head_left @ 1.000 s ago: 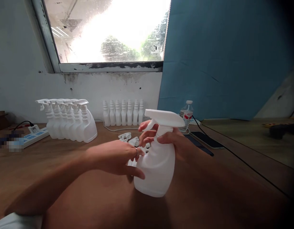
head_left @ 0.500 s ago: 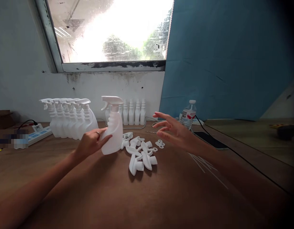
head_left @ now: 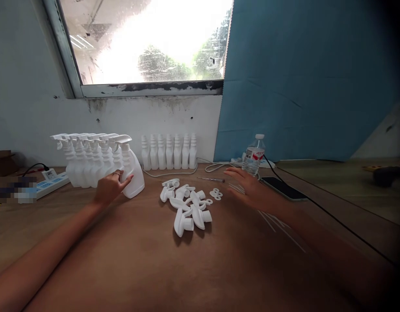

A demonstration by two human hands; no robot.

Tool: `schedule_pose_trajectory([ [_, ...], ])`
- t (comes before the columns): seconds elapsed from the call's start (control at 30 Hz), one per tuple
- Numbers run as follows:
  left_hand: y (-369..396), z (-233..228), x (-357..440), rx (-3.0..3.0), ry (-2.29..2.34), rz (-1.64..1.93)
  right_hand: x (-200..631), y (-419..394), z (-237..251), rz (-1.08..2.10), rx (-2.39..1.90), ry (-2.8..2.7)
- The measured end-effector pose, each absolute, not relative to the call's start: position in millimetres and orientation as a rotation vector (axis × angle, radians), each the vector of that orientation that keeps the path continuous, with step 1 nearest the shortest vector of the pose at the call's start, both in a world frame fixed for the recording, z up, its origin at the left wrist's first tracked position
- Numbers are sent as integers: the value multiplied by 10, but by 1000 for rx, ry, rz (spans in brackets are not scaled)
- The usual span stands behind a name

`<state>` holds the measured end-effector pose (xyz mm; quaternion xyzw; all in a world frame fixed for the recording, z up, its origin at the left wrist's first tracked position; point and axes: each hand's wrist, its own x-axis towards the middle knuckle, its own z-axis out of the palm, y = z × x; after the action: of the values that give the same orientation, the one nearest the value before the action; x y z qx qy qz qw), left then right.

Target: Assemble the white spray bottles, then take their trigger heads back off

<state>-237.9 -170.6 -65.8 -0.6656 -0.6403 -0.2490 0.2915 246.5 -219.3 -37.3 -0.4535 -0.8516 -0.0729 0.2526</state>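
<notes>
My left hand [head_left: 111, 187] grips a white spray bottle [head_left: 134, 175] with its trigger head on. The bottle tilts slightly at the right end of a row of similar spray bottles [head_left: 78, 167]. Fingers stretched out, my right hand [head_left: 248, 188] hovers over the table's right side with nothing in it, above some thin white tubes [head_left: 268, 222]. Between the hands lies a loose pile of white trigger spray heads [head_left: 183, 219]. Small white washers [head_left: 216, 193] lie just right of the pile, and a thin screwdriver [head_left: 211, 179] lies behind them.
Several headless white bottles [head_left: 169, 154] stand along the wall. A water bottle [head_left: 253, 158] and a phone [head_left: 282, 189] are at the right, with a dark cable crossing the table. At far left lies a power strip [head_left: 53, 184]. A blue curtain [head_left: 284, 86] hangs beside the window.
My left hand has carried the spray bottle left, up to the row of finished-looking ones. My right hand has shifted right and lowered toward the thin tubes.
</notes>
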Motion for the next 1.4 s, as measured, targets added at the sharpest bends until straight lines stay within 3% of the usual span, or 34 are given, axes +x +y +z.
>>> schedule_pose_trajectory([
  [0.67,-1737,-525,-2325,-1619,-1792,-527,2537,-2057,-666,-103,-1347,-2450],
  [1.1,-2290,-1059,-1266,-2562,-1079,-907,2437,-2058,-846,57,-1326,-2582],
  [1.4,-2535,-963,-910,-2863,-616,-1073,2413,-2027,-965,102,-1254,-2567],
])
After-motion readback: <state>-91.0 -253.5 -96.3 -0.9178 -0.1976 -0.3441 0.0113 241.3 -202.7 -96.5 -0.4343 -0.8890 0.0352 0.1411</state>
